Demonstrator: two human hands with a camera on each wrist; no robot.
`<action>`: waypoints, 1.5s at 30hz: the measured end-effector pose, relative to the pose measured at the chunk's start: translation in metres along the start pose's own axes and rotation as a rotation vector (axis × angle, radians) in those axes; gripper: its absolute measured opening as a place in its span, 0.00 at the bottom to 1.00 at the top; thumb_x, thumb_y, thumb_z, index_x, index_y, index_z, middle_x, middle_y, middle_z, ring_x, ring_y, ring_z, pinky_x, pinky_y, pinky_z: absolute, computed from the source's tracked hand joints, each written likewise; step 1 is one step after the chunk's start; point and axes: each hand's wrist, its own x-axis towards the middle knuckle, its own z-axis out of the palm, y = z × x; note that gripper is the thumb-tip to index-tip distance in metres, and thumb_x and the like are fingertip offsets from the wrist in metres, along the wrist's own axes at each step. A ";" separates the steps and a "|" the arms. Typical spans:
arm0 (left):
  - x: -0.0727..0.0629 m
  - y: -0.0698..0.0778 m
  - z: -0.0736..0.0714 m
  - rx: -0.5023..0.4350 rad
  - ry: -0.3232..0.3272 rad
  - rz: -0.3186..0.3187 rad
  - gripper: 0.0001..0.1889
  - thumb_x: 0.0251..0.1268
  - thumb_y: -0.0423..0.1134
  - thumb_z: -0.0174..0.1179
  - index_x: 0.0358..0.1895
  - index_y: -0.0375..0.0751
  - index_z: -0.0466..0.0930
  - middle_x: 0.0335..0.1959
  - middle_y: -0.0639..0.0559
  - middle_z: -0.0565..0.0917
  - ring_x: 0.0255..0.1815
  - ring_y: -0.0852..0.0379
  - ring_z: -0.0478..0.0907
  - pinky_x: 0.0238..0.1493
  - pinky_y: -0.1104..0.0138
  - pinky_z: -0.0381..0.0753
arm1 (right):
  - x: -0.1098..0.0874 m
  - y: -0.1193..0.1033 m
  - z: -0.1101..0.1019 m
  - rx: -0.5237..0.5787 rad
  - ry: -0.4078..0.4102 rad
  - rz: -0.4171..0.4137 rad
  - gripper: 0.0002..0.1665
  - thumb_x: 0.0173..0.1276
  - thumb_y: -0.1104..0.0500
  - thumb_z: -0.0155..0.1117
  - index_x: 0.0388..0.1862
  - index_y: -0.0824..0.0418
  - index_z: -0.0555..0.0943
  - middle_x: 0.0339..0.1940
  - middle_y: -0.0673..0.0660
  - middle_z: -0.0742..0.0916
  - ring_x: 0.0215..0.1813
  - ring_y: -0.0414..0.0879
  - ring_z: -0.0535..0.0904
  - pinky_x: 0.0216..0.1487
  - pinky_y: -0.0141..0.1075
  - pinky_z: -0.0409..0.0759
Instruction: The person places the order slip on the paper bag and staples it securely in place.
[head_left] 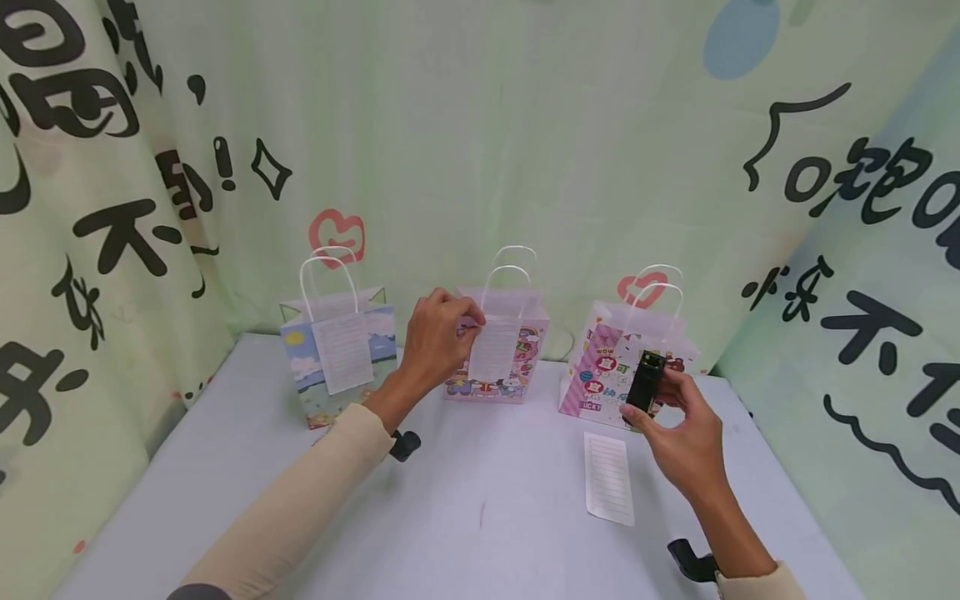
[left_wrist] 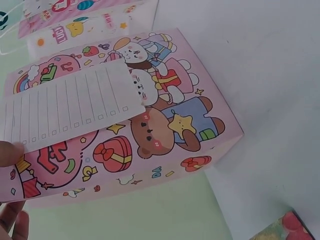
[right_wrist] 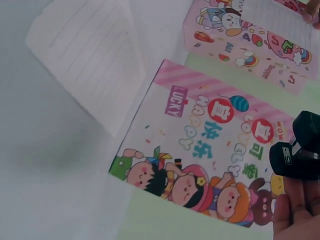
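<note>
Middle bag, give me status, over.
Left hand pinches lined sheet against middle bag. Right hand holds black stapler before right bag. Loose sheet on table, clear of middle bag.

1. Head view, centre: the left hand (head_left: 437,340) covers the upper left of a lined sheet (head_left: 493,354), which hides much of the middle bag (head_left: 529,337).
2. Head view, right: the right hand (head_left: 686,433) and black tool (head_left: 646,382) hide part of the right bag (head_left: 602,367).
3. Left wrist view, lower right: the left bag (left_wrist: 282,231) is cut to a corner.
4. Right wrist view, upper left: the loose sheet (right_wrist: 95,65) crosses the top edge, its lines blurred.
</note>
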 end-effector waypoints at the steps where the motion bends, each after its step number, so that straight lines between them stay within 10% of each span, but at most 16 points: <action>1: 0.000 0.000 0.000 0.000 0.000 0.002 0.03 0.66 0.37 0.75 0.38 0.46 0.90 0.39 0.52 0.91 0.44 0.52 0.77 0.52 0.57 0.79 | -0.002 0.003 -0.002 -0.016 -0.001 0.008 0.46 0.66 0.55 0.80 0.79 0.60 0.69 0.64 0.68 0.84 0.65 0.62 0.79 0.75 0.70 0.66; 15: -0.005 -0.002 0.002 0.003 0.022 0.008 0.06 0.65 0.36 0.74 0.43 0.46 0.89 0.43 0.50 0.92 0.53 0.50 0.78 0.57 0.54 0.81 | -0.025 0.055 -0.025 -0.315 -0.149 0.165 0.49 0.67 0.46 0.79 0.79 0.65 0.69 0.64 0.72 0.84 0.61 0.66 0.79 0.54 0.56 0.80; 29: -0.002 0.016 -0.003 -0.092 0.281 0.058 0.12 0.59 0.36 0.78 0.45 0.45 0.87 0.48 0.47 0.86 0.58 0.46 0.76 0.63 0.51 0.75 | -0.033 0.088 -0.038 -0.503 -0.356 0.250 0.55 0.61 0.40 0.81 0.75 0.70 0.70 0.63 0.77 0.82 0.53 0.65 0.80 0.53 0.60 0.81; 45: 0.003 0.074 0.034 -0.104 0.159 0.225 0.12 0.61 0.43 0.78 0.46 0.48 0.88 0.45 0.55 0.90 0.58 0.54 0.79 0.59 0.59 0.80 | -0.040 0.097 -0.036 -0.484 -0.305 0.216 0.44 0.64 0.40 0.80 0.70 0.64 0.77 0.58 0.72 0.87 0.53 0.63 0.83 0.52 0.59 0.82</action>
